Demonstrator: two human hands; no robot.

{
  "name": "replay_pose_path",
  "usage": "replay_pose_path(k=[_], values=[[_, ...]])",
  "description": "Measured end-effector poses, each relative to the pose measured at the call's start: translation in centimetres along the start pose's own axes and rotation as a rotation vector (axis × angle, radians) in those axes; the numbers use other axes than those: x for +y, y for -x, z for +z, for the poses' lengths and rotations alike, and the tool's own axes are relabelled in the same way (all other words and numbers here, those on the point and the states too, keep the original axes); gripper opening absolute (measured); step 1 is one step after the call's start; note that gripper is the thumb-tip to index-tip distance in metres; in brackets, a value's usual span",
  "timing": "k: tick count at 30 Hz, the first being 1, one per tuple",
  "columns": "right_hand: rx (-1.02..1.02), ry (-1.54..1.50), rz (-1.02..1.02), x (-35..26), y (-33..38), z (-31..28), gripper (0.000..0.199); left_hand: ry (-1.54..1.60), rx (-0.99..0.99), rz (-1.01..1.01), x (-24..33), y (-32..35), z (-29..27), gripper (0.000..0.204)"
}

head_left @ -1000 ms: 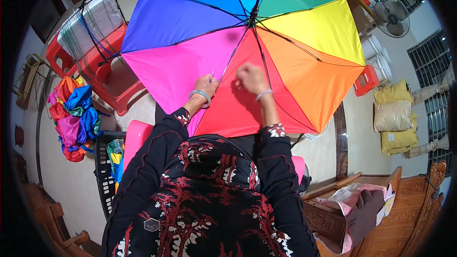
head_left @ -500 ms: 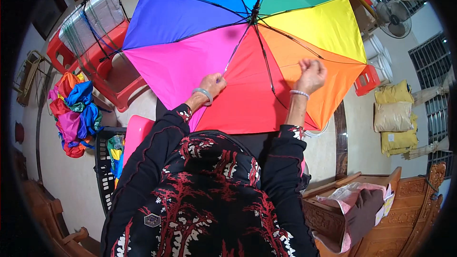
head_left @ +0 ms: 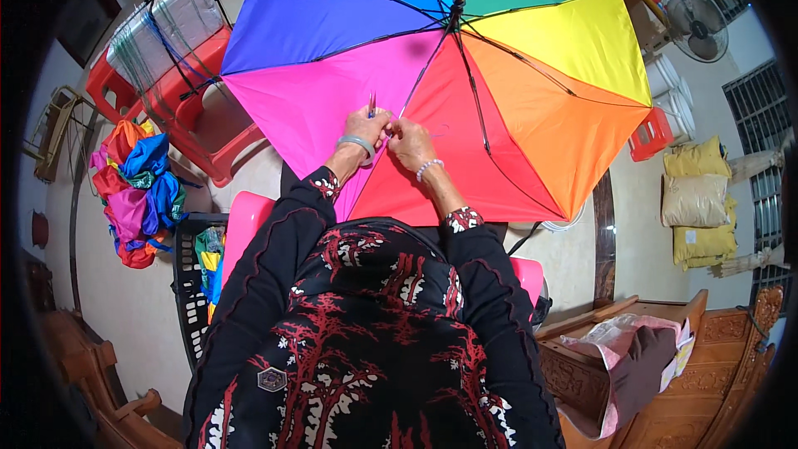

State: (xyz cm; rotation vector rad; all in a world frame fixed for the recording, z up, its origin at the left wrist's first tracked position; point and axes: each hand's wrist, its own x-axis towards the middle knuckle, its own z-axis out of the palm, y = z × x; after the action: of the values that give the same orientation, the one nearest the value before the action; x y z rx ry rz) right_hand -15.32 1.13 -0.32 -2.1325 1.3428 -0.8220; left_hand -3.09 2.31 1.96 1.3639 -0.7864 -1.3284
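An open rainbow umbrella spreads before me with its inner side, dark ribs and shaft showing. Both hands meet over the seam between its pink and red panels. My left hand is closed at the rib there, and a slim, pointed tool like small thread snips sticks up from it. My right hand is closed in a pinch against the left fingertips; what it grips is too small to make out. A faint, thin thread curls over the red panel beside it.
Folded colourful cloth lies piled at the left, near a black basket holding more. Red plastic stools carry a white foam box. Yellow sacks, a fan and a carved wooden bench are on the right.
My right hand has come left from over the orange panel to meet my left hand at the seam. The pointed tool now shows above my left hand. The umbrella sits slightly farther right in view.
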Motion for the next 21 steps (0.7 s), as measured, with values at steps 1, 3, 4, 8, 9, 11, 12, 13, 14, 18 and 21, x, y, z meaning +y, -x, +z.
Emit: replay_pose_path(k=[1,3,4,8,9,11,12,13,14,18,21], values=[[0.035,-0.041,-0.032,-0.2,-0.2,0.3,0.013,-0.01,-0.007,-0.001,-0.1,-0.1,-0.2,0.011],[0.0,-0.055,0.015,-0.6,-0.3,0.6,0.012,-0.03,-0.022,-0.002,-0.2,-0.2,-0.4,0.01],[-0.031,-0.066,0.063,-0.7,-0.4,0.7,0.01,-0.031,-0.021,-0.003,-0.2,-0.2,-0.5,0.01],[-0.118,-0.477,0.377,-0.7,-0.7,0.8,0.004,-0.063,-0.014,0.006,-0.8,-0.5,-0.5,0.011],[-0.146,-0.677,0.509,-0.7,-0.7,0.8,0.002,-0.1,-0.004,0.028,-0.9,-0.5,-0.5,0.011],[-0.156,-0.76,0.538,-0.6,-0.5,0.3,0.002,-0.173,0.015,0.073,-0.9,-0.6,-0.5,0.013],[-0.168,-0.843,0.567,-0.9,-0.4,-0.2,0.003,-0.173,0.015,0.073,-0.9,-0.6,-0.5,0.013],[-0.179,-0.926,0.596,-1.0,-0.3,-0.5,0.005,-0.207,0.033,0.084,-0.9,-0.6,-0.3,0.013],[-0.18,-0.925,0.596,-0.8,-0.3,-0.5,0.005,-0.241,0.051,0.095,-1.0,-0.6,-0.2,0.013],[-0.163,-0.908,0.566,-0.8,-0.5,-1.0,0.005,-0.48,0.098,0.172,-1.4,-1.0,-0.6,0.02],[0.059,-0.917,0.609,-0.3,-0.9,-2.0,0.006,-0.669,0.118,0.252,-2.2,-1.5,-0.9,0.024]])
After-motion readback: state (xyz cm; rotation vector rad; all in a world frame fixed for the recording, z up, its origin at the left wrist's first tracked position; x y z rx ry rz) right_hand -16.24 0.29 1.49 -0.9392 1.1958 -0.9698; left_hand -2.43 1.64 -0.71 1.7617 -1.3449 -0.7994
